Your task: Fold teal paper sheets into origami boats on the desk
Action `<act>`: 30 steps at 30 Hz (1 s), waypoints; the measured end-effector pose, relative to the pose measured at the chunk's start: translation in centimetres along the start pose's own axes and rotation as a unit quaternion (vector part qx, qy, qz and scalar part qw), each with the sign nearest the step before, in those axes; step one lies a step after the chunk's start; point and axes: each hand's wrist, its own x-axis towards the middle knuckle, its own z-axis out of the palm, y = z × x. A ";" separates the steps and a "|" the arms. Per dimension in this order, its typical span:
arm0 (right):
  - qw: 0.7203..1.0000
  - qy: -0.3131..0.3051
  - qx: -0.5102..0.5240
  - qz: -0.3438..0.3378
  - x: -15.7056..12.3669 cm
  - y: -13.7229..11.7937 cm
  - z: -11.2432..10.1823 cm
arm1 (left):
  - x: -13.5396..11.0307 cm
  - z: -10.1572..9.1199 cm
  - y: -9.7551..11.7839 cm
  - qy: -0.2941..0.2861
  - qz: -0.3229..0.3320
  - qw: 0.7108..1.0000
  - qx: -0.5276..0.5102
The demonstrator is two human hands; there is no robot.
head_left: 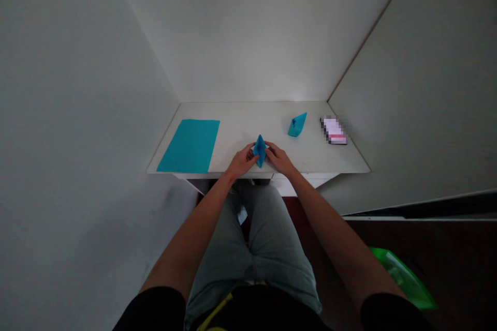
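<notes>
Between my two hands, above the front part of the white table, is a small piece of folded blue paper [260, 151], diamond-shaped and parted along its middle. My left hand [243, 159] grips its left side, with the thumb near the lower edge. On the other side my right hand [279, 158] pinches the right edge. The fingers behind the paper are partly hidden. A folded blue paper boat [297, 125] rests on the table farther back, to the right of my hands.
Flat blue sheets of paper [190, 146] lie at the left of the white table [248, 114]. A phone [334, 130], partly pixelated, lies at the right end. Walls enclose the table at the back and both sides. A green bag [406, 279] is on the dark floor at lower right.
</notes>
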 end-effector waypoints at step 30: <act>0.994 0.045 0.094 0.032 0.1 0.2 -0.2 | 0.8 -0.3 -0.4 0.076 -0.029 0.994 -0.079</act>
